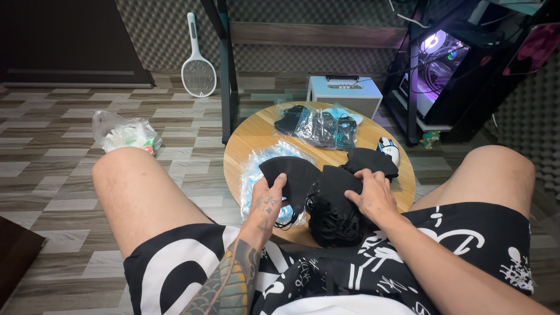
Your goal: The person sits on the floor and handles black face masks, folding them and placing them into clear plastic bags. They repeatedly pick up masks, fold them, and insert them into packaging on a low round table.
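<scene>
Both hands (321,195) on black masks (335,204) near round table's (251,137) front edge.

matt black cloth masks (332,204), glossy clear plastic sleeves (318,125), smooth, perhaps laminated, wooden table (251,143)

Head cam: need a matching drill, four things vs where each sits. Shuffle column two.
Things:
1. racket-shaped swatter
2. single black mask
3. stack of black masks
4. clear bags with masks

Places:
A. under the right hand
B. far side of the round table
C. leaning on the wall
D. in the left hand

Pairs: 1-C, 2-D, 3-A, 4-B
</scene>
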